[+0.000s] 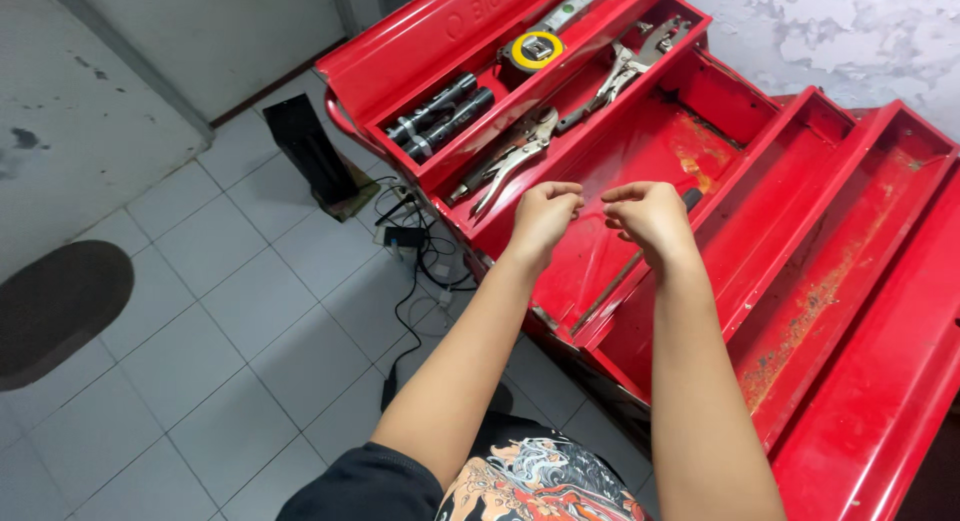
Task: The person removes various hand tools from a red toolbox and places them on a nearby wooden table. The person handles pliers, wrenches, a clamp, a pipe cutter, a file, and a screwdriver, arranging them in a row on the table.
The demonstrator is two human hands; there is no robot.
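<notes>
A red cantilever toolbox [850, 281] stands open on the floor, its trays spread out in steps. My left hand [545, 216] and my right hand [650, 216] hover side by side over the middle compartment, fingers curled in, with nothing visible in either. A long tool with a black handle [612, 281] lies in the compartment just under my right hand. Locking pliers [515, 156] rest in the tray beyond my left hand. Further back lie a second pair of pliers [625, 71], a yellow tape measure [535, 51] and two black cylinders [440, 111].
The right-hand trays show rust patches [810, 311]. On the white tiled floor left of the box stand a black metal bracket [315, 151] and a tangle of black cables [420, 251]. A dark oval mat [55, 306] lies at far left.
</notes>
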